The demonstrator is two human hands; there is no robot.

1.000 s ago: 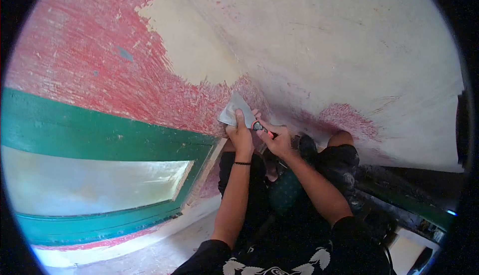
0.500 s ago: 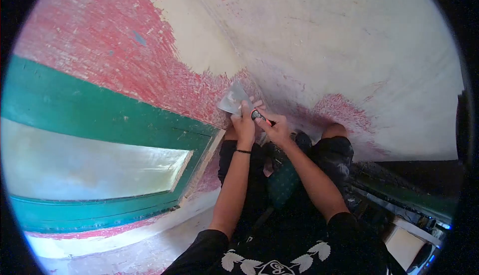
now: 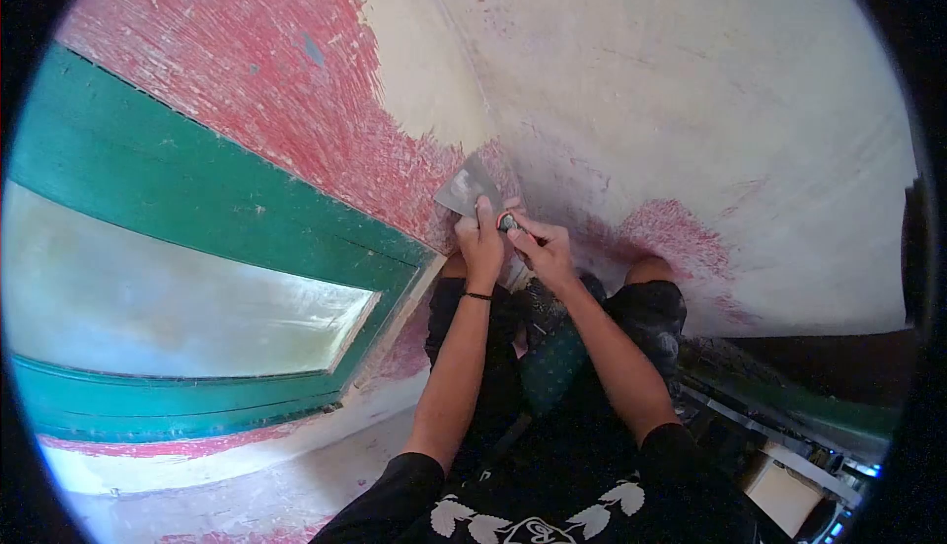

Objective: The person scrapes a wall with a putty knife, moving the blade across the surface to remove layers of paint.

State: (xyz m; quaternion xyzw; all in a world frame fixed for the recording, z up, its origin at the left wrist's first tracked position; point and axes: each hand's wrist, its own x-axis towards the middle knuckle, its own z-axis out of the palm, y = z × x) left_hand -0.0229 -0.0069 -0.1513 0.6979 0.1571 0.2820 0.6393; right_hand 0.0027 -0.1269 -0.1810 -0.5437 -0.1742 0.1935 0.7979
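Observation:
A wide putty knife (image 3: 464,187) with a grey metal blade and a dark and orange handle lies against the wall where the red patch meets bare plaster. My right hand (image 3: 546,251) is closed around its handle. Against the base of the blade presses my left hand (image 3: 480,246), one finger stretched along the metal. The left wrist wears a dark band. Streaky red paint (image 3: 266,80) covers the wall left of the blade, beside a cream filled area (image 3: 424,61). Part of the handle is hidden by my fingers.
A green window frame (image 3: 227,189) with a pale pane (image 3: 187,288) runs along the left, its corner close to my left hand. The whitish wall (image 3: 691,100) on the right has a red patch (image 3: 676,233). My knees are just below my hands. Dim clutter (image 3: 789,485) sits lower right.
The view has tilted a little, so the window frame slopes more steeply. The putty knife's handle now points more toward me, while both hands keep hold near the same wall spot.

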